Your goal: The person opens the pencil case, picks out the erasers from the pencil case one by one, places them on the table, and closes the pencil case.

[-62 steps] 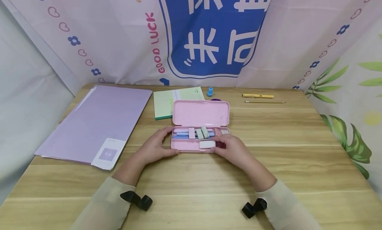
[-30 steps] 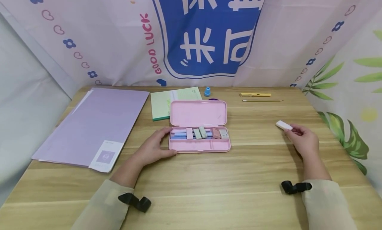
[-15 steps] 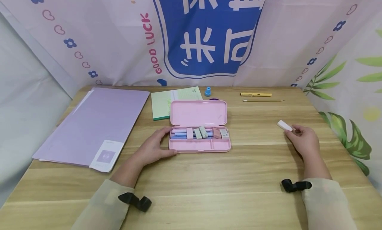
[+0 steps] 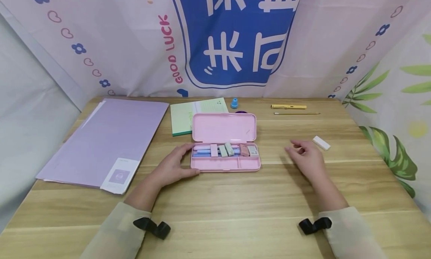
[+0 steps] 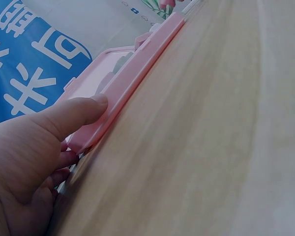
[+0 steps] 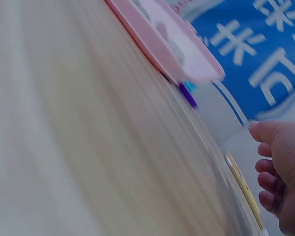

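Note:
An opened pink pencil case (image 4: 215,163) lies on the table, its lid tipped back. My left hand (image 4: 173,167) grips its left end, the thumb (image 5: 83,113) along the front wall and the fingers at the side and back corner. Pens (image 4: 202,151) lie in its rear section with several small erasers (image 4: 229,149) on top; the divided front section is bare. My right hand (image 4: 308,160), fingers loosely bent and holding nothing, hovers between the case and a white eraser (image 4: 321,142) lying on the table to its right.
A purple folder (image 4: 107,139) with a white label lies at the left. Behind the case are a green notebook (image 4: 198,105), a small blue cone-shaped item (image 4: 234,103) and a partly hidden purple thing (image 4: 240,112). A yellow pen (image 4: 289,106) and a pencil (image 4: 296,113) lie back right.
My right hand took the white eraser from the case's front section, set it on the table at the right, let go and moved back left. The left hand stays on the case.

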Motion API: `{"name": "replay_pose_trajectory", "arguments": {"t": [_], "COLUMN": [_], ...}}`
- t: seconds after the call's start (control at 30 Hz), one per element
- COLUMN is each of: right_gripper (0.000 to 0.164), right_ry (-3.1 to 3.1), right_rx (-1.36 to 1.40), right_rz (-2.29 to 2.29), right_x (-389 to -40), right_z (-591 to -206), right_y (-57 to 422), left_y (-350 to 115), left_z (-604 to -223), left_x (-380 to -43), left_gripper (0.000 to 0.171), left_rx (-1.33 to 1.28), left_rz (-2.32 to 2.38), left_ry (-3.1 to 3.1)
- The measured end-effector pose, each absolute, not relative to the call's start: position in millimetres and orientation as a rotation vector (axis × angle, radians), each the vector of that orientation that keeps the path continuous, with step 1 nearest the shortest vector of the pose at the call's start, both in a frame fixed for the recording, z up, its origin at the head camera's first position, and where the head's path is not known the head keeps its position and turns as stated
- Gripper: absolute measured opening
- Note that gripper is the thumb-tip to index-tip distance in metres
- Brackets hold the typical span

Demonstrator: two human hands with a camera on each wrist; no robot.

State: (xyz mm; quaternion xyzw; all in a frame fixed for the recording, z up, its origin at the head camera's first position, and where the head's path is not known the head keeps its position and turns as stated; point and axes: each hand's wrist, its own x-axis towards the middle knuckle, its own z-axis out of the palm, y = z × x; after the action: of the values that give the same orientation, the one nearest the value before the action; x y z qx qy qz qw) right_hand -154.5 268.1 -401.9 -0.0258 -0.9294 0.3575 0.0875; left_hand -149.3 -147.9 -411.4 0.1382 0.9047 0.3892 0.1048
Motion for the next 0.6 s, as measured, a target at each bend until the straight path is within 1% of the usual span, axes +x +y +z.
{"name": "replay_pose_trajectory", "arguments": {"t": [0.2, 0.3, 0.43, 0.6], "right_gripper": [0.040, 0.042, 0.048, 0.051], "right_ry": [-2.815, -2.868, -2.942, -2.947], "right_rx": [0.106, 0.163, 0.177, 0.127], "right_rz": [1.110, 1.101, 1.036, 0.968], "right_x": [-149.0, -146.9, -145.8, -146.6], "right_z": [-403.7, -404.4, -405.0, -405.2], "right_y": [223.4, 205.7, 189.0, 178.3], "left_y": [-147.5, -147.4, -147.7, -147.8], "left_z": [-410.2, -409.7, -409.5, -409.8], "left_x": [-148.7, -148.5, -147.9, -147.7], "left_gripper": [0.090, 0.090, 0.090, 0.089], "left_rx": [0.413, 0.411, 0.413, 0.413], "left_rz": [1.141, 1.141, 1.135, 1.122], "left_ry": [2.670, 2.672, 2.676, 2.681]}}
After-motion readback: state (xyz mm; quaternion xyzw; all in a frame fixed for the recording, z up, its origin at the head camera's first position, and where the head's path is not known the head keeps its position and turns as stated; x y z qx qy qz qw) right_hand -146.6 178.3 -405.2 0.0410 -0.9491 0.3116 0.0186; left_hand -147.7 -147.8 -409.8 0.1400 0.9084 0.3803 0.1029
